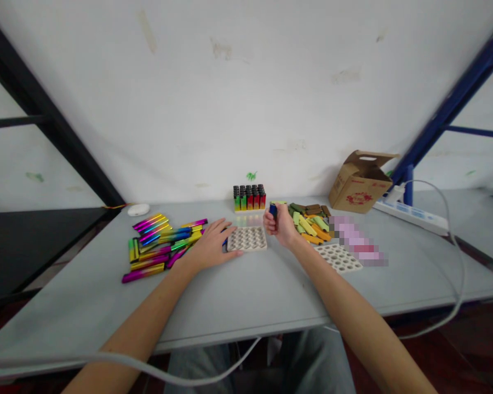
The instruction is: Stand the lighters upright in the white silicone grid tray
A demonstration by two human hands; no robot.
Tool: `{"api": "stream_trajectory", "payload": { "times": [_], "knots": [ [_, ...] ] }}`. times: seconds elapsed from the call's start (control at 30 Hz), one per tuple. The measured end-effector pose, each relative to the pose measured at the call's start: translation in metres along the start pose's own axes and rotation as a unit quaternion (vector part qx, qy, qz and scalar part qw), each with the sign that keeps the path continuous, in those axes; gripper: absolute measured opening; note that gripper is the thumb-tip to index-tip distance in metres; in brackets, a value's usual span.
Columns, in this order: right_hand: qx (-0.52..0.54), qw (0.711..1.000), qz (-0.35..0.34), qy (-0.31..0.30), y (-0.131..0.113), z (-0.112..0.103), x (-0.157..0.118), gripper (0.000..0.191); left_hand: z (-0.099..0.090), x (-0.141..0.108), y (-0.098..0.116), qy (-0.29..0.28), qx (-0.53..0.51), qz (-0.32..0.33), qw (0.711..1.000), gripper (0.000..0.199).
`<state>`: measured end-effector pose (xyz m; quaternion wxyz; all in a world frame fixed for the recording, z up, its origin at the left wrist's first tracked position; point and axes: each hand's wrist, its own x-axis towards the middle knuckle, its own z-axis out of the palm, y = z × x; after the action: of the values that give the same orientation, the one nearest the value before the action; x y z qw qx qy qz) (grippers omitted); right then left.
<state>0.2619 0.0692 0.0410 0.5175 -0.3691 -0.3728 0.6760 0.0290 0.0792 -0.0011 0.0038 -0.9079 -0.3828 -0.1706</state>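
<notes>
My left hand (pixel 208 245) lies low at the left end of a white tray with rows of holes (pixel 247 239). Its fingers are stretched out along the back corner and its thumb reaches the front edge. Under this hand a bit of something dark blue shows; the rest is covered. My right hand (pixel 282 224) is closed around a small dark blue piece (pixel 273 210), upright above the table, right of the tray. It looks like a lighter, partly hidden by the fingers. Behind the tray stands a block of lighters (pixel 250 198) with black tops and green, yellow and red bodies.
Shiny multicoloured flat sleeves (pixel 152 257) lie heaped at left, near a white case (pixel 138 209). Yellow, green, orange and brown pieces (pixel 310 224) pile up at right, beside a second holed tray (pixel 340 258). Farther right are a cardboard box (pixel 359 186) and a power strip (pixel 414 216).
</notes>
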Motion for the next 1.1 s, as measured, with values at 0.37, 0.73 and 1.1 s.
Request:
{"api": "stream_trajectory", "payload": {
  "times": [0.37, 0.73, 1.1],
  "knots": [
    [-0.047, 0.999, 0.012, 0.010, 0.005, -0.003, 0.003, 0.034, 0.001, -0.001, 0.000, -0.006, -0.023, -0.013, 1.000, 0.073],
    [-0.070, 0.997, -0.008, 0.001, 0.011, 0.003, 0.001, 0.042, 0.002, -0.001, 0.001, 0.001, -0.027, -0.009, 1.000, 0.071],
    [-0.053, 0.998, 0.009, -0.023, 0.012, 0.003, 0.001, 0.036, 0.001, -0.001, 0.006, -0.004, -0.031, -0.014, 0.999, 0.068]
  ]
}}
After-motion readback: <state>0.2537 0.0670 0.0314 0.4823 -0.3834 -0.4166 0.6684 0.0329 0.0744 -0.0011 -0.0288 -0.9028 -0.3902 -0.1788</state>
